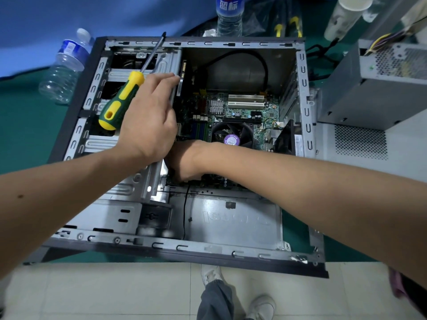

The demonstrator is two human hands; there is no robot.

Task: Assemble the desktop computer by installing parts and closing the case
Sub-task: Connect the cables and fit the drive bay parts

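Note:
The open computer case (203,250) lies on its side on the green table. Inside it sits the motherboard (245,109) with its CPU fan (231,136). My left hand (147,116) rests on the metal drive cage (104,144), fingers stretched to the cage's inner wall. A screwdriver with a yellow-green handle (117,105) lies on the cage beside that hand. My right hand (184,162) reaches into the case below my left wrist, at the motherboard's near edge. Its fingers are hidden.
A grey power supply (369,95) with loose wires stands outside the case at the right, on a white perforated panel (360,142). Two water bottles (62,70) (230,17) and stacked paper cups (344,17) stand at the back. My feet are on the tiled floor below.

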